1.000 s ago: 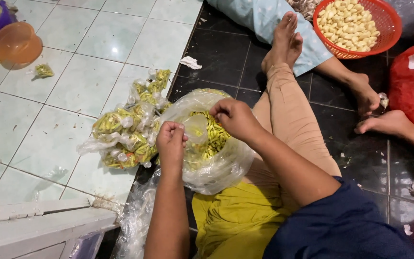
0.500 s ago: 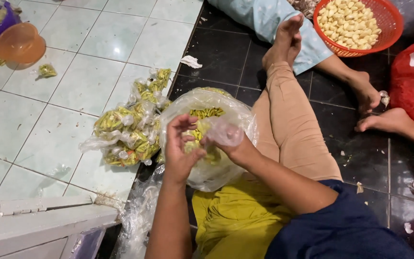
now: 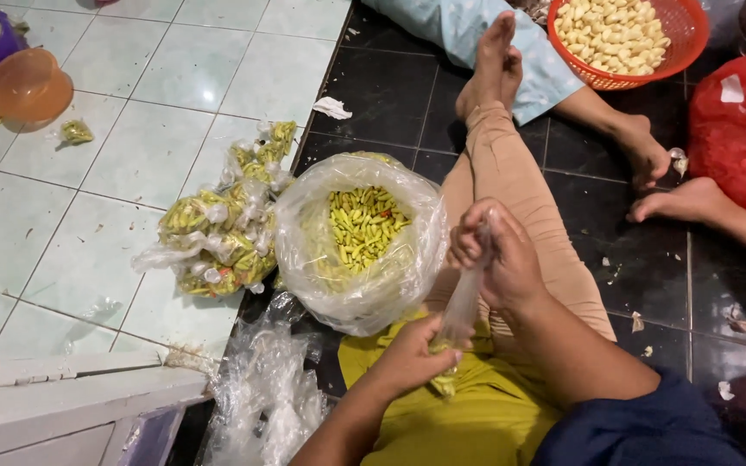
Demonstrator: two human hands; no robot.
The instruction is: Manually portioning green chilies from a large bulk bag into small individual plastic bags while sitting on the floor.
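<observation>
A small clear plastic bag (image 3: 462, 298) with a few yellow-green chillies at its bottom is stretched between my two hands over my lap. My left hand (image 3: 407, 355) grips its filled lower end. My right hand (image 3: 496, 255) pinches its upper end, pulled up and twisted. To the left stands a big open clear bag (image 3: 360, 242) full of small yellow-green chillies. A pile of filled, tied small packets (image 3: 222, 226) lies on the pale tiles beside it.
Empty clear bags (image 3: 261, 397) lie near my left knee. An orange basket of peeled garlic (image 3: 623, 39), a red plastic bag (image 3: 744, 129) and another person's bare feet (image 3: 658, 177) are at the right. An orange bowl (image 3: 26, 84) sits far left; a white ledge (image 3: 62, 406) lower left.
Both hands have come out of the big chilli bag and moved right and down to my lap. They now hold a small filled bag stretched between them.
</observation>
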